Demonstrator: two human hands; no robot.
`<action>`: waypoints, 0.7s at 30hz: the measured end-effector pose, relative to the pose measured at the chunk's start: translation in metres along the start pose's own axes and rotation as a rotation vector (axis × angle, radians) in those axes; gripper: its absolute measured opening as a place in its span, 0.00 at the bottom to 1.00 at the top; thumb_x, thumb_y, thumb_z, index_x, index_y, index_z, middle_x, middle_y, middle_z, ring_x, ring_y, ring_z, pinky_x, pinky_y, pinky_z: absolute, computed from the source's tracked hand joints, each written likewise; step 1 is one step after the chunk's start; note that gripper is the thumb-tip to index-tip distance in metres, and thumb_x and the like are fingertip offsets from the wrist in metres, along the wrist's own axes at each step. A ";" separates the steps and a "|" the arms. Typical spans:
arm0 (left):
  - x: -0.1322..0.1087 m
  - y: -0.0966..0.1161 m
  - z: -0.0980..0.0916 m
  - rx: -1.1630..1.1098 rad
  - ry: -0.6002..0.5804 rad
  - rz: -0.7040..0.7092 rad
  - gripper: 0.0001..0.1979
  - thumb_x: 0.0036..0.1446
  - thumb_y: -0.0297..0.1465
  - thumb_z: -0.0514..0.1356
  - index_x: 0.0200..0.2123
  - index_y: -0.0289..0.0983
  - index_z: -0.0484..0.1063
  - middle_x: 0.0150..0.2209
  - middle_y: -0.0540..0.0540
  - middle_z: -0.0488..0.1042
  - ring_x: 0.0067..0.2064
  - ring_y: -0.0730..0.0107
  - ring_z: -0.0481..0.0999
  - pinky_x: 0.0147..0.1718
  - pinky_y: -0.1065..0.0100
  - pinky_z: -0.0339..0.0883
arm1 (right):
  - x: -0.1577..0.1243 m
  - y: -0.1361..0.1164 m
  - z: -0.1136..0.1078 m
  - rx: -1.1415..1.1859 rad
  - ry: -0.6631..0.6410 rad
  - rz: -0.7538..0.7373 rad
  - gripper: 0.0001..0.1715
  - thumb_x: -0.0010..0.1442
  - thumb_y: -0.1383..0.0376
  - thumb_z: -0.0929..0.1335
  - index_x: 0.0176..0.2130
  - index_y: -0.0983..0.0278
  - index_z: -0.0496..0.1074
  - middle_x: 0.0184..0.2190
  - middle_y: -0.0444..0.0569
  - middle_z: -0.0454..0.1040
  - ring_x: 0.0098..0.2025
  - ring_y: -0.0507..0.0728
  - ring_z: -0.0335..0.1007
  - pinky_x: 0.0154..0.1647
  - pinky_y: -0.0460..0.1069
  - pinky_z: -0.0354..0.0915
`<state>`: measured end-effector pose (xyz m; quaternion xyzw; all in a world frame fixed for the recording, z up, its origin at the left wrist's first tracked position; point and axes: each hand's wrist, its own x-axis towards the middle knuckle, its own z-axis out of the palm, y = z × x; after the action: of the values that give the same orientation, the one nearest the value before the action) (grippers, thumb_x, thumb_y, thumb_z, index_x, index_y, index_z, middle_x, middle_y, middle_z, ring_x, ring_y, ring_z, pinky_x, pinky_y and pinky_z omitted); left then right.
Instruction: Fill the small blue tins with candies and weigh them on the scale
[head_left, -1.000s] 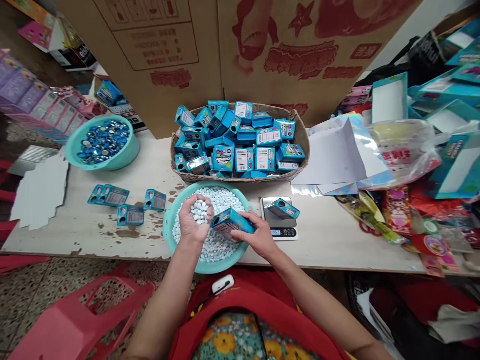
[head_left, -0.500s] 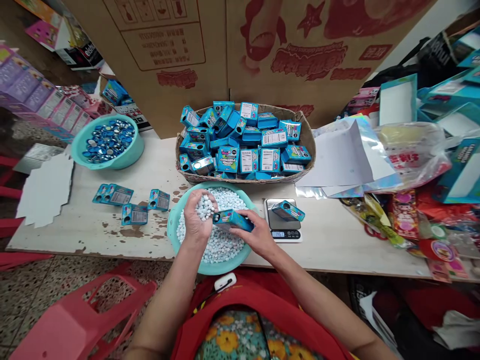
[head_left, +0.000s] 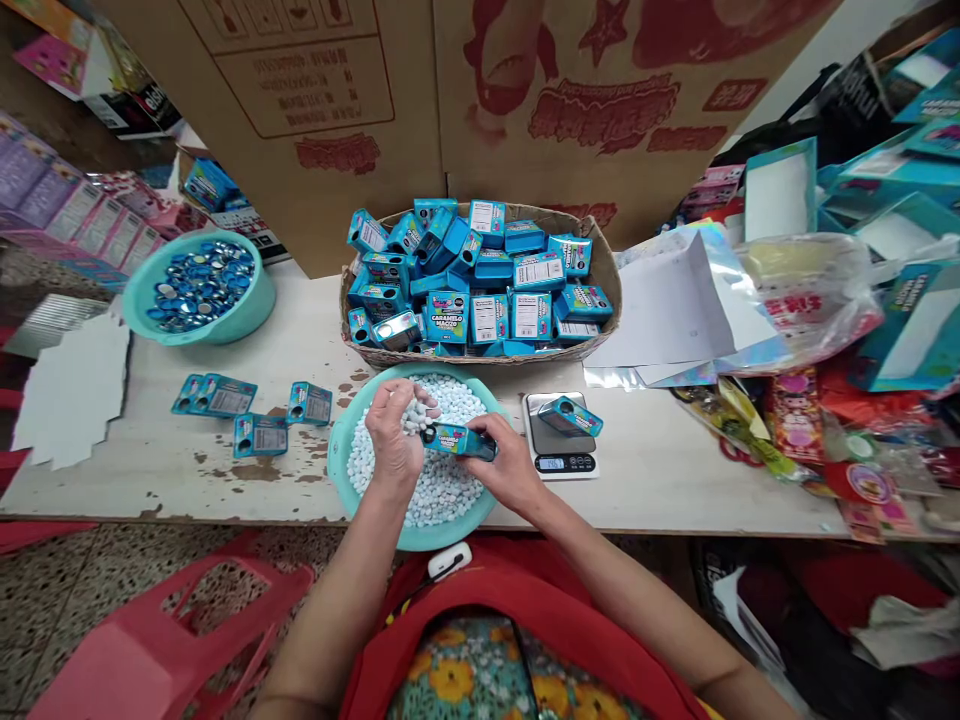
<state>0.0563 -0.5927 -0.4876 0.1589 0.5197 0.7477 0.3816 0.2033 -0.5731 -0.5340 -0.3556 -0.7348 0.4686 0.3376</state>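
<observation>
Over a turquoise basin (head_left: pixel 339 452) full of small white candies (head_left: pixel 442 493), my left hand (head_left: pixel 396 440) is cupped around a heap of the same candies, its fingers curled. My right hand (head_left: pixel 506 462) grips a small blue candy box (head_left: pixel 452 440) by its right end, tilted so that the other end lies against the candies in my left hand. Just right of the basin, another blue box (head_left: pixel 571 415) rests on a digital scale (head_left: pixel 561 466) with a lit display.
Behind the basin stands a cut cardboard tray (head_left: pixel 480 357) heaped with blue boxes. Several boxes (head_left: pixel 261 435) lie on the table to the left, near a turquoise bowl (head_left: pixel 247 310) of blue-silver pieces. Paper sheets (head_left: pixel 667 310) and plastic packaging (head_left: pixel 810 290) cover the right side.
My left hand has tipped and its fingers have curled further over the candies, towards the box end. The box in my right hand has shifted slightly. The whole view has moved a little.
</observation>
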 end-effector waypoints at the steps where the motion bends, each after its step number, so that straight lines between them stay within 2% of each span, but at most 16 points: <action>1: 0.000 -0.001 0.000 0.009 -0.004 0.001 0.09 0.50 0.34 0.62 0.30 0.36 0.66 0.22 0.52 0.67 0.24 0.71 0.72 0.25 0.69 0.66 | 0.000 -0.001 0.000 -0.009 -0.002 -0.005 0.16 0.47 0.72 0.70 0.38 0.61 0.69 0.36 0.47 0.71 0.40 0.58 0.67 0.41 0.50 0.62; 4: -0.001 -0.002 0.000 0.047 -0.004 0.016 0.09 0.52 0.35 0.61 0.28 0.35 0.66 0.17 0.54 0.64 0.23 0.71 0.71 0.28 0.69 0.67 | -0.001 -0.002 0.000 -0.023 0.003 -0.003 0.16 0.46 0.72 0.69 0.38 0.62 0.69 0.36 0.47 0.71 0.40 0.57 0.68 0.41 0.50 0.62; 10: -0.006 -0.003 0.003 0.104 0.040 0.066 0.10 0.52 0.35 0.61 0.27 0.35 0.66 0.19 0.53 0.66 0.23 0.74 0.70 0.27 0.71 0.66 | -0.002 -0.003 -0.004 -0.099 0.023 0.022 0.16 0.46 0.71 0.70 0.38 0.61 0.70 0.37 0.46 0.73 0.41 0.59 0.69 0.42 0.51 0.61; 18: -0.009 -0.004 0.009 0.096 0.047 -0.004 0.11 0.52 0.37 0.61 0.29 0.34 0.67 0.18 0.53 0.66 0.19 0.77 0.66 0.26 0.70 0.68 | -0.005 -0.002 -0.007 -0.137 0.030 0.005 0.16 0.47 0.70 0.70 0.39 0.61 0.70 0.36 0.46 0.75 0.41 0.60 0.71 0.43 0.52 0.60; 21: -0.011 -0.005 0.009 0.083 0.002 -0.013 0.11 0.53 0.38 0.60 0.30 0.35 0.67 0.19 0.53 0.67 0.19 0.76 0.67 0.26 0.69 0.69 | -0.006 0.000 -0.006 -0.124 0.035 0.011 0.16 0.47 0.70 0.71 0.38 0.61 0.70 0.36 0.47 0.75 0.41 0.60 0.71 0.42 0.52 0.60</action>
<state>0.0709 -0.5942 -0.4871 0.1703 0.5519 0.7230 0.3790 0.2112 -0.5751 -0.5332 -0.3883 -0.7544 0.4177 0.3251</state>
